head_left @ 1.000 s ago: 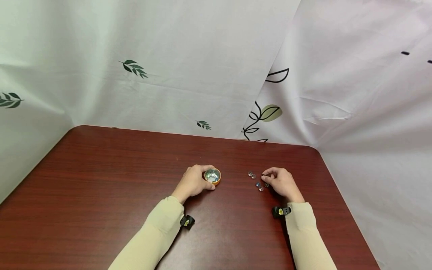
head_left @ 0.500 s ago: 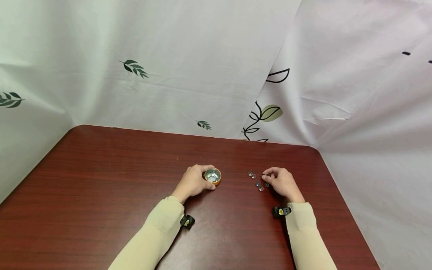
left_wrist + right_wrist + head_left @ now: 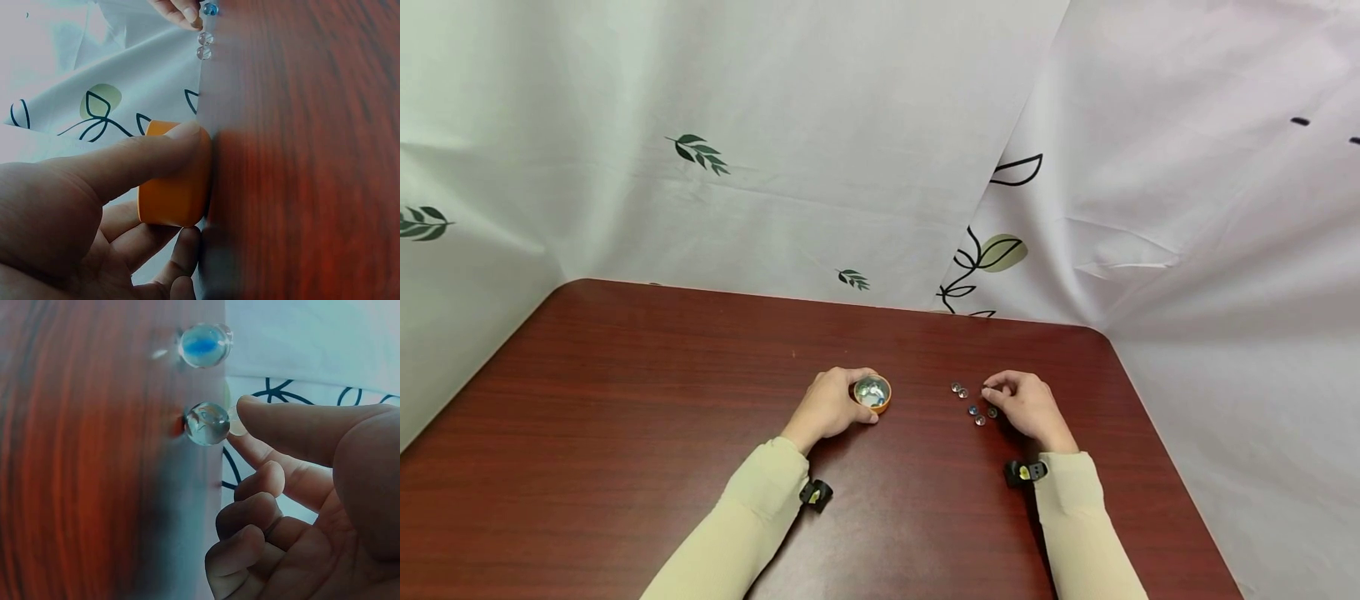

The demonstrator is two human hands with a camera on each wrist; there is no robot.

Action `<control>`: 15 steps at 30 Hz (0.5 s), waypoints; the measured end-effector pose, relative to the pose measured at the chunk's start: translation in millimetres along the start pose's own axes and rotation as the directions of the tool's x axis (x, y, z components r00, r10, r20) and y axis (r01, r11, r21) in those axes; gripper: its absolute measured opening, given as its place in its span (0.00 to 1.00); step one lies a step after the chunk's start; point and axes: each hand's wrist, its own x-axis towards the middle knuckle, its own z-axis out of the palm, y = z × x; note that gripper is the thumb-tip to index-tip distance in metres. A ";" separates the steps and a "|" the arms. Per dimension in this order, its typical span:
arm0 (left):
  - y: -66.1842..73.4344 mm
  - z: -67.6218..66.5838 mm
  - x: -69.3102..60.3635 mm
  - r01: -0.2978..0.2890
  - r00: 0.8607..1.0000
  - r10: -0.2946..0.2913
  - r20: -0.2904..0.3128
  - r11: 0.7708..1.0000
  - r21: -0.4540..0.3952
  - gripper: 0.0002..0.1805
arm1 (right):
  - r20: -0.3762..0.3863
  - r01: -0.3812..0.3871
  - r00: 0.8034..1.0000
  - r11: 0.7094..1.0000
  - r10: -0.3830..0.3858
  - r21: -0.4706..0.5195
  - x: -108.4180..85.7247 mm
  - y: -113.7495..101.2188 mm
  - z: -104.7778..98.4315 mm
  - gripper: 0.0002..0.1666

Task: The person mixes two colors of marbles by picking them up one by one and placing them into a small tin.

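My left hand (image 3: 829,406) grips a small round orange bowl (image 3: 883,405) with a shiny inside, thumb on the near side and fingers on the far side. In the left wrist view the orange bowl (image 3: 172,190) stands against the table. My right hand (image 3: 1026,408) is at the loose glass marbles, thumb and forefinger pinching a pale marble (image 3: 237,422), partly hidden behind a clear marble (image 3: 207,424) in the right wrist view. A blue-centred marble (image 3: 973,410) lies on the table to its left, near another clear marble (image 3: 980,420).
Two more marbles (image 3: 962,393) lie side by side between the bowl and my right hand. The dark red wooden table (image 3: 662,400) has rounded far corners. Hanging white cloth (image 3: 775,167) with leaf prints borders it at the back and sides.
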 end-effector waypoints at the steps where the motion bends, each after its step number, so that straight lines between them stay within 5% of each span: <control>1: 0.2 0.0 0.0 -0.001 1.000 0.001 0.000 1.000 0.001 0.32 | 0.000 0.002 1.000 1.000 -0.002 0.000 -0.2 -0.4 -0.3 0.09; 15: 1.4 0.0 -0.2 0.008 1.000 -0.008 0.000 1.000 0.000 0.33 | -0.009 0.034 0.999 0.999 -0.034 -0.003 -1.9 -8.0 -1.5 0.09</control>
